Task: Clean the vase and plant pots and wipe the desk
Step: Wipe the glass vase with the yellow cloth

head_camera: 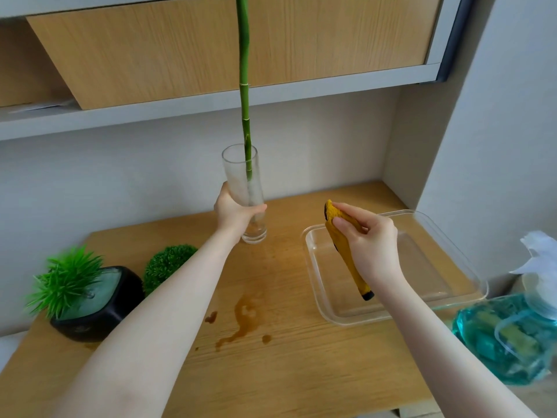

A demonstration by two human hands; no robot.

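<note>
Now the left hand [233, 211] wraps its fingers round the lower half of the tall clear glass cylinder vase [243, 194], which stands upright on the light wooden desk [301, 372] toward its far middle; a long green bamboo stalk [244, 95] rises out of the vase and runs past the top of the view. The right hand [369, 245] pinches a folded mustard-yellow cloth with dark edging [346, 254] between thumb and fingers, the cloth hanging down over the clear rectangular glass dish [446, 245] on the right side of the desk; so both grips are clenched on something, neither released. What matters next, I judge, is that the vase lies to the left of the cloth and slightly farther away, its long axis vertical; the cloth hand is the free worker and would have to travel left to meet the glass wall, while the left hand steadies it. Brown spilled liquid [244, 321] stains the desk nearer the viewer, not yet wiped; a black pot holding a spiky green artificial plant [96, 300] sits at the near left, with a round green ball-shaped plant [167, 265] just beside it; a blue-green spray bottle [509, 336] stands at the near right.
</note>
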